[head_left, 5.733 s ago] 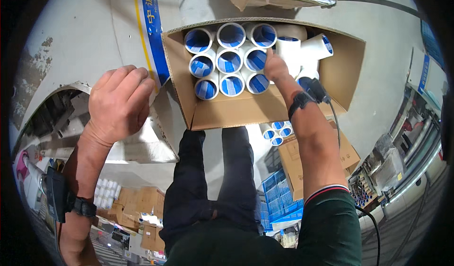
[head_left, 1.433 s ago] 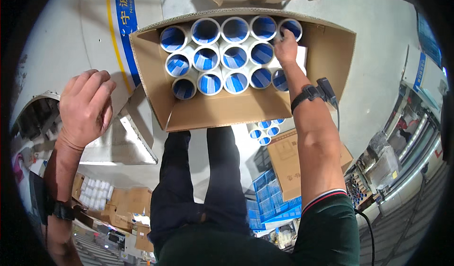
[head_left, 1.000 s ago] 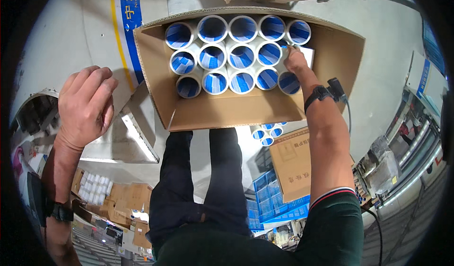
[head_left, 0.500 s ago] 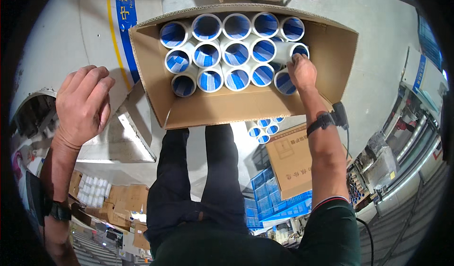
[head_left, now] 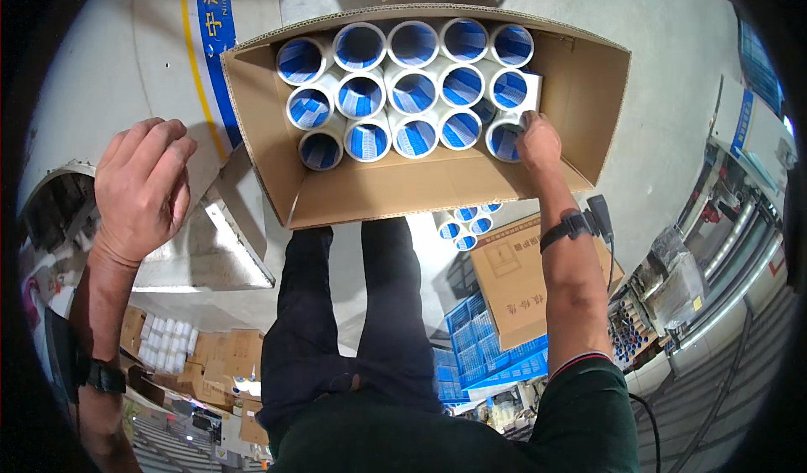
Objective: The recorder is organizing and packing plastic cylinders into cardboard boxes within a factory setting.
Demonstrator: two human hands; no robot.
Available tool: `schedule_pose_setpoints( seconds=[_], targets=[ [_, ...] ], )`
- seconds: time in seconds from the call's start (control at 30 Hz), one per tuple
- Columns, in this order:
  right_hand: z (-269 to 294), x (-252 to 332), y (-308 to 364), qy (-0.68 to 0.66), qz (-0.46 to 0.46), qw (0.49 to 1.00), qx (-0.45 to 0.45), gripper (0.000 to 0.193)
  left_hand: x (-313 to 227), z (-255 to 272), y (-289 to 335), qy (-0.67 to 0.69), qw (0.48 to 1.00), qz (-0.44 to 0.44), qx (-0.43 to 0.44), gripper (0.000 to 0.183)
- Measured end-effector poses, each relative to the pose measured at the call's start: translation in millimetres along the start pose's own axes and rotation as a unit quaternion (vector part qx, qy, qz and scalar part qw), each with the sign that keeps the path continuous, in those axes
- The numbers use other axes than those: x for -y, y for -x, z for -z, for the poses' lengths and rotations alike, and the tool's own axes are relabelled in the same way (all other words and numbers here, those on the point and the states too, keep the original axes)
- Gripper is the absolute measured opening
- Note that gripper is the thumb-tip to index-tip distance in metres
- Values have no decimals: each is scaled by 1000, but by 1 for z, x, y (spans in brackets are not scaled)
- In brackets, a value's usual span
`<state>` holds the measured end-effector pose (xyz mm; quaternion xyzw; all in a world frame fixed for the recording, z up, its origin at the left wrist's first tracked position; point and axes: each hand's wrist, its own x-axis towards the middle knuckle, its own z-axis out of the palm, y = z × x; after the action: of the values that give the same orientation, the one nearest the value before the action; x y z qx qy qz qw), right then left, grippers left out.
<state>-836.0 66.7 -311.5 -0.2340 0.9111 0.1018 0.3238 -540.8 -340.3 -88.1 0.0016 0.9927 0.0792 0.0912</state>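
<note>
1. Since half a second ago the right hand [head_left: 538, 141] has slid to the lowest right roll [head_left: 504, 141] in the cardboard box [head_left: 580, 86], fingers curled on its rim (whether the grip pinches cannot be told).
2. The left hand [head_left: 143, 187] stays outside the box, fingers loosely spread, holding nothing.
3. The roll stands upright just left of the right hand's grip, among the other blue-cored rolls [head_left: 403, 86].

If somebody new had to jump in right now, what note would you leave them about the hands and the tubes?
Right hand: fingertips on the white tube at the right end of the front row in the cardboard box; grip not clear.
Left hand: empty, open, hovering outside the box to its left.
Done: tubes stand upright in three rows on the box's left and middle.
Left: the box's right side is bare; more tubes lie below, beside a smaller carton.
</note>
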Motion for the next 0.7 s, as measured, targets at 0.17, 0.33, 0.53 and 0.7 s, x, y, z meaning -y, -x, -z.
schedule_pose_setpoints(
  seconds=[0.17, 0.33, 0.53, 0.7],
  targets=[
    [-4, -23, -1, -101, 100, 990, -28, 34, 0, 1, -1, 2, 1000, 0, 4, 31],
    [-31, -45, -28, -344, -87, 929, -103, 37, 0, 1, 0, -6, 1000, 4, 14, 31],
    [-46, -55, -94, -198, 128, 964, -120, 48, -1, 4, 2, -15, 999, 11, 28, 31],
    [5, -28, -110, -13, 133, 990, 42, 46, 1, -3, -2, -20, 1000, -2, 18, 31]
  ],
)
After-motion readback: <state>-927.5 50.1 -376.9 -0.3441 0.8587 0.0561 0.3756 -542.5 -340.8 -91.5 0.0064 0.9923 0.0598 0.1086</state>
